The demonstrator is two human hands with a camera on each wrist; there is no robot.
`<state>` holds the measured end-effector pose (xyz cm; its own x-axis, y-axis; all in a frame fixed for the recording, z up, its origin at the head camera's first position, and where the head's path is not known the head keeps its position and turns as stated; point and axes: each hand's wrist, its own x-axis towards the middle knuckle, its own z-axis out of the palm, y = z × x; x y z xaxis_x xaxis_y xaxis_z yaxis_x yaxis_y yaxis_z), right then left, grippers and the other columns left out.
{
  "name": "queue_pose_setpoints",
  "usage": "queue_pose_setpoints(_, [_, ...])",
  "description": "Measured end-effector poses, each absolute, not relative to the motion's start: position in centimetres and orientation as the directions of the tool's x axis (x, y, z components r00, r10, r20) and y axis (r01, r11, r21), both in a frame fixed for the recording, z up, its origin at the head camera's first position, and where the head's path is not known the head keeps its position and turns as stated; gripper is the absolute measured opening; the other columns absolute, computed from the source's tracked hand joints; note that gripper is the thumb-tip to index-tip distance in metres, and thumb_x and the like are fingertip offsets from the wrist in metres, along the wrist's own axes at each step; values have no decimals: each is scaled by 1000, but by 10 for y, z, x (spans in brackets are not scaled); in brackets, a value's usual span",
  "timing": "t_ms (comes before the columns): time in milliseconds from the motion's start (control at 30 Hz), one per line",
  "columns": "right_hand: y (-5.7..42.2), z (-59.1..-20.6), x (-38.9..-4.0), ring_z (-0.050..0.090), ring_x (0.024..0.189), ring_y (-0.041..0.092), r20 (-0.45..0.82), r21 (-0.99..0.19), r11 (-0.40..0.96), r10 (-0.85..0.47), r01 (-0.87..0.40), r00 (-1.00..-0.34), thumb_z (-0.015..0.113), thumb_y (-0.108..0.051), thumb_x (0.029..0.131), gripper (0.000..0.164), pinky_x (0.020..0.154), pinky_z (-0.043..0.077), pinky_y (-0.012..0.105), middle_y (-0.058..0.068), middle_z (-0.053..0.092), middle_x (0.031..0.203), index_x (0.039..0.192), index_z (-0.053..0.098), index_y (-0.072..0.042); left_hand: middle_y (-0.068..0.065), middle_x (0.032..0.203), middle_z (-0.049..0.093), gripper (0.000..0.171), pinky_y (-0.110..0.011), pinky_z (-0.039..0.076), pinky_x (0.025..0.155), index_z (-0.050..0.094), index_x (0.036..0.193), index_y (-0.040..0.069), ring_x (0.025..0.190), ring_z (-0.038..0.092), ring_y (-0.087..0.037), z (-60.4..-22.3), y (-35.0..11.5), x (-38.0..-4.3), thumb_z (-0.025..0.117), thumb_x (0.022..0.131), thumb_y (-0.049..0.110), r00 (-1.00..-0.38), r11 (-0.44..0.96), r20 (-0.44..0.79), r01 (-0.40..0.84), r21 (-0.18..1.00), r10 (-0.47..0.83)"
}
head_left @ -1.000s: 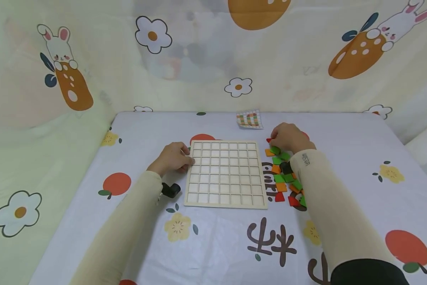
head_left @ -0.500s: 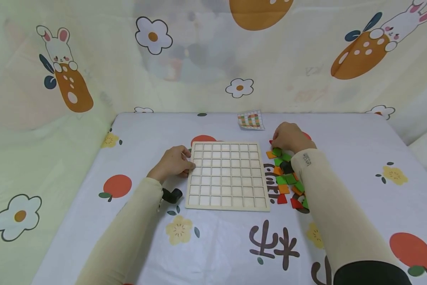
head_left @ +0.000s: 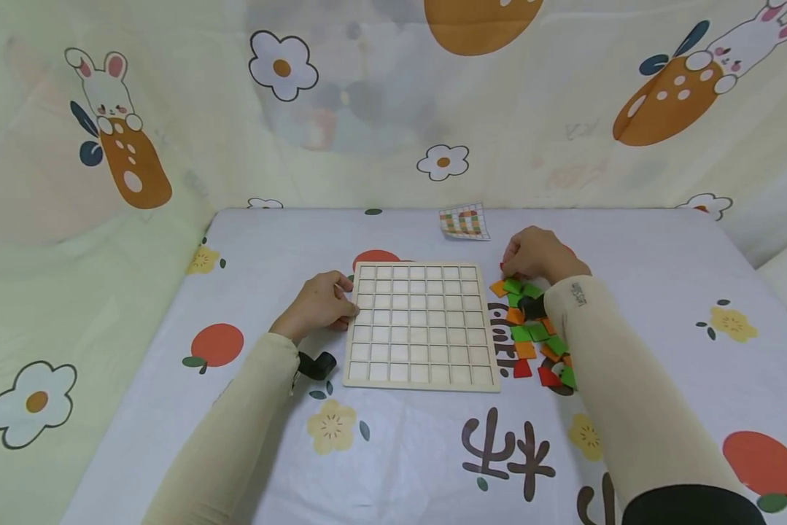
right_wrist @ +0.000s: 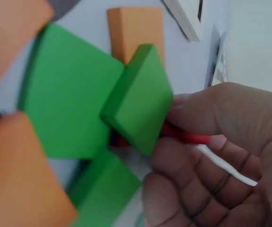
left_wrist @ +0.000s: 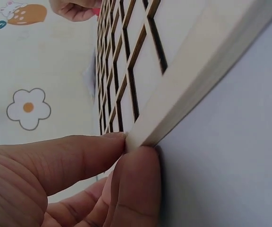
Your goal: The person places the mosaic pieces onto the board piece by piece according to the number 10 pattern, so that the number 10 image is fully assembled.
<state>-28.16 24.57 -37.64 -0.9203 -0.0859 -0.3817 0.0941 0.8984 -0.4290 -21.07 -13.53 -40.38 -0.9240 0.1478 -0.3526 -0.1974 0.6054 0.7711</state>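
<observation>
A square wooden grid board lies flat on the table, its cells bare. My left hand pinches the board's left edge between thumb and index finger, as the left wrist view shows. To the right of the board, my right hand is at the far end of a pile of coloured tiles. In the right wrist view its thumb and fingers pinch a red tile, mostly hidden by them. A tilted green tile stands right against the fingertips.
More green and orange tiles lie loosely overlapping beside the board, with red ones at the near end. A small patterned card lies behind the board. A printed curtain hangs along the table's back edge.
The head view has drifted slightly, so board and tiles appear a little lower and further right. Both hands stay in nearly the same places, the left on the board's edge, the right at the tiles.
</observation>
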Motion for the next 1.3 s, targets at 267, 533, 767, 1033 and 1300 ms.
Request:
queue_pose_setpoints(267, [248, -385, -276, 68, 75, 16, -314, -636, 761, -102, 130, -944, 70, -12, 93, 30, 68, 58, 27, 8, 74, 87, 120, 71, 2, -12, 99, 62, 40, -28, 62, 66, 58, 128, 2, 74, 68, -18, -405, -137, -210, 76, 93, 7, -926, 593, -343, -190, 783, 157])
queue_pose_setpoints(533, [248, -386, -266, 72, 78, 14, -337, -788, 572, -96, 225, -937, 75, -17, 97, 30, 72, 60, 27, 2, 76, 87, 117, 69, 4, -12, 100, 61, 40, -28, 62, 66, 58, 128, 2, 74, 68, -18, -405, -136, -210, 76, 93, 7, -923, 588, -352, -201, 784, 154])
queue_pose_setpoints(767, [234, -389, -254, 77, 82, 16, -398, -874, 352, -127, 333, -909, 73, -13, 99, 35, 78, 62, 28, 4, 77, 90, 126, 62, 8, -12, 101, 60, 41, -28, 62, 67, 57, 129, 3, 75, 68, -18, -405, -137, -211, 76, 93, 7, -917, 576, -369, -221, 787, 152])
queue_pose_setpoints(1033, [215, -391, -244, 78, 84, 20, -479, -864, 238, -117, 444, -870, 69, -9, 101, 39, 81, 62, 32, 9, 78, 94, 136, 59, 5, -12, 100, 60, 41, -28, 62, 67, 57, 129, 2, 74, 68, -18, -407, -138, -212, 76, 93, 7, -916, 571, -370, -222, 791, 156])
queue_pose_setpoints(1300, [193, -391, -234, 77, 79, 15, -505, -848, 228, -75, 478, -860, 70, -13, 101, 39, 76, 62, 27, 5, 78, 88, 135, 61, 4, -11, 101, 58, 40, -27, 61, 67, 58, 128, 4, 75, 68, -18, -406, -136, -210, 76, 93, 8, -916, 571, -376, -235, 786, 141])
